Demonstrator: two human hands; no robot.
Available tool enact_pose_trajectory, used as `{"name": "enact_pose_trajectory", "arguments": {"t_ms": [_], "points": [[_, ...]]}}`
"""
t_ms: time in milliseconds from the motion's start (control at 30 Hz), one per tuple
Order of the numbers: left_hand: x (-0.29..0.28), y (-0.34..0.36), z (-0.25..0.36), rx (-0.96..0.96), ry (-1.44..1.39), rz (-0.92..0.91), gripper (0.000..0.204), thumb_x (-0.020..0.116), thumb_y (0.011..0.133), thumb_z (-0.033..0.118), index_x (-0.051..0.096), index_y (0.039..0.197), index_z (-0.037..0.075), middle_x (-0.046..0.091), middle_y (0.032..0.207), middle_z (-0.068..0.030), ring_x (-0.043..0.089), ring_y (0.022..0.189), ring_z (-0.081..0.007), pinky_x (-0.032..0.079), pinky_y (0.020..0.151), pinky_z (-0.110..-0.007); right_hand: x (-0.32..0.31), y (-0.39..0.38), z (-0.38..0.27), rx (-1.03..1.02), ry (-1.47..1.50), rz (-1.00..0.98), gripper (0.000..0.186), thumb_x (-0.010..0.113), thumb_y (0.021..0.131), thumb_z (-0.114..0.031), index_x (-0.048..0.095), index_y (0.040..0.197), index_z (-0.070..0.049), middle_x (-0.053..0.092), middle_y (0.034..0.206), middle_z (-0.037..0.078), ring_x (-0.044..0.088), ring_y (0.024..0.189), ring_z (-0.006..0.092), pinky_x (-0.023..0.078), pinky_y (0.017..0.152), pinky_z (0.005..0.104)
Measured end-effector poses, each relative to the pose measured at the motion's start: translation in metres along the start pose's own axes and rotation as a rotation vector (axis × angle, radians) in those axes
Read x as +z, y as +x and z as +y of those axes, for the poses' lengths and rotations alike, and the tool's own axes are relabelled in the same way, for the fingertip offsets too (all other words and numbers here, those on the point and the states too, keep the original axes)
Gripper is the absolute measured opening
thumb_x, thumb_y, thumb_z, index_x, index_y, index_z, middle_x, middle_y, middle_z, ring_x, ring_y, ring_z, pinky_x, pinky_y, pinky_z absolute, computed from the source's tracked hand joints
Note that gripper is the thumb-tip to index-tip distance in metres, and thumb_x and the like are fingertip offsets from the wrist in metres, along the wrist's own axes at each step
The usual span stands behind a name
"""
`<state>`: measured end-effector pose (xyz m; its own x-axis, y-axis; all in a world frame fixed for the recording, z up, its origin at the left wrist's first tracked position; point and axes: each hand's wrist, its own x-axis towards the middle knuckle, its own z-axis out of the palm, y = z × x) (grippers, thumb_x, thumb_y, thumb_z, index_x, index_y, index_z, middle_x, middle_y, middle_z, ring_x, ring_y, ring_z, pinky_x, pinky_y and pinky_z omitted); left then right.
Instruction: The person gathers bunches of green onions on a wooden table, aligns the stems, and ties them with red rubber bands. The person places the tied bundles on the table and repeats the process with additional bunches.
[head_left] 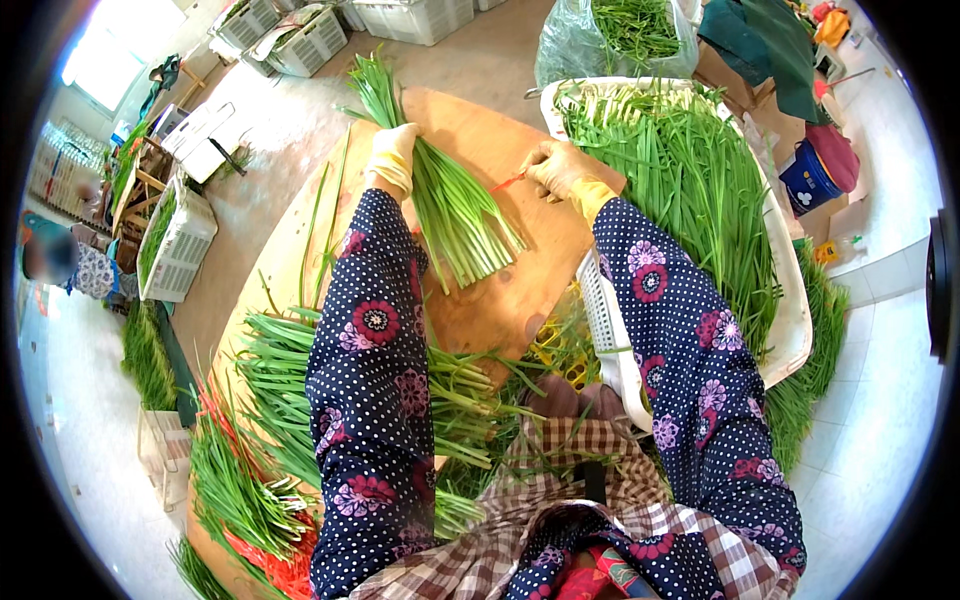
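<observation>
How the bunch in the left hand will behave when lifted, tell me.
The bunch will probably flex rather than stay rigid, its stalks being long and thin. It may splay or shed stalks, as its pale ends fan out over the board. Slender stalks suggest it's fairly light.

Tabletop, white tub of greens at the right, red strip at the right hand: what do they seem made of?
The tabletop looks like smooth wood or plywood, judging by its warm, mottled brown surface. The white tub is probably moulded plastic: rounded corners, smooth rim. The red strip may be plastic, but shows too small to tell.
</observation>
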<state>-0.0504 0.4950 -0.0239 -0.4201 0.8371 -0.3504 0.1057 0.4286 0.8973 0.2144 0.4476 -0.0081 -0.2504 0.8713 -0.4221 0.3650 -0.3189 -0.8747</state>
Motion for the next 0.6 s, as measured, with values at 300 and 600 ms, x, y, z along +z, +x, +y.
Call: {"name": "enact_pose_trajectory", "arguments": {"t_ms": [300,600], "points": [[0.019,-0.018,0.01,0.269,0.523,0.292,0.094,0.071,0.063,0.034,0.025,0.129,-0.016,0.057,0.109,-0.0264,0.057,0.1,-0.0299,0.045,0.086,-0.03,-0.012,0.011,0.0,-0.021,0.009,0.025,0.007,0.061,0.077,-0.014,0.058,0.078,-0.007,0.06,0.065,0.003,0.057,0.048,0.0127,0.047,0.042,0.0268],[0.002,-0.016,0.001,0.333,0.344,0.228,0.085,0.072,0.064,0.03,0.031,0.124,-0.014,0.057,0.106,-0.0244,0.058,0.098,-0.0283,0.046,0.082,-0.03,-0.015,0.015,-0.013,0.027,-0.029,0.126,0.004,0.058,0.076,-0.009,0.057,0.075,-0.006,0.055,0.058,0.003,0.053,0.043,0.0123,0.043,0.038,0.0265]]}}
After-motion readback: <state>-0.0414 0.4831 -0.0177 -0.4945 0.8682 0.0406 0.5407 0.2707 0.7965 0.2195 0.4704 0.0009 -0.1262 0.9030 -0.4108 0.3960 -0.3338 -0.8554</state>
